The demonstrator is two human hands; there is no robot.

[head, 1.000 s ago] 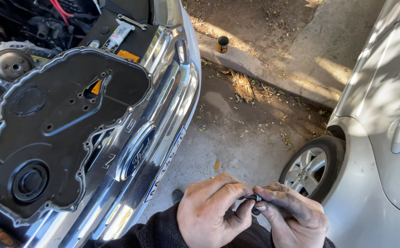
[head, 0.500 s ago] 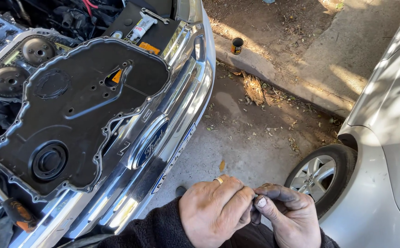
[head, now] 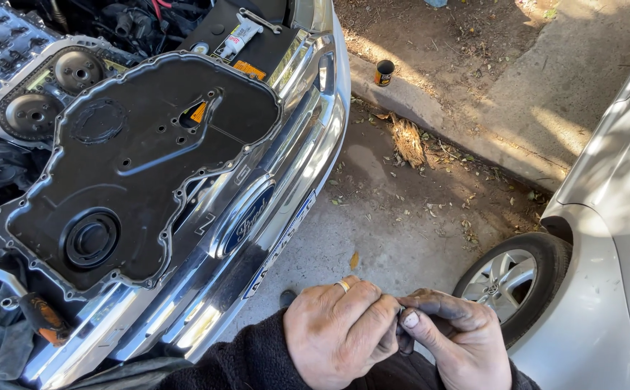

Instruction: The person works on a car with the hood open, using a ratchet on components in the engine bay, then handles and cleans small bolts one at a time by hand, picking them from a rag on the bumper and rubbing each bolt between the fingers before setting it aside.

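Left hand [head: 340, 332] and right hand [head: 454, 338] pinch small dark part [head: 402, 334] together, lower centre; black engine cover [head: 138, 159] on chrome bumper [head: 257, 238] upper left; silver car wheel [head: 506, 282] lower right.

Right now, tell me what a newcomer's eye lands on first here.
A big black engine cover lies across the chrome front of a car with its engine bay open, upper left. At bottom centre, the left hand and right hand pinch a small dark part between them. A silver car's front wheel sits at right.
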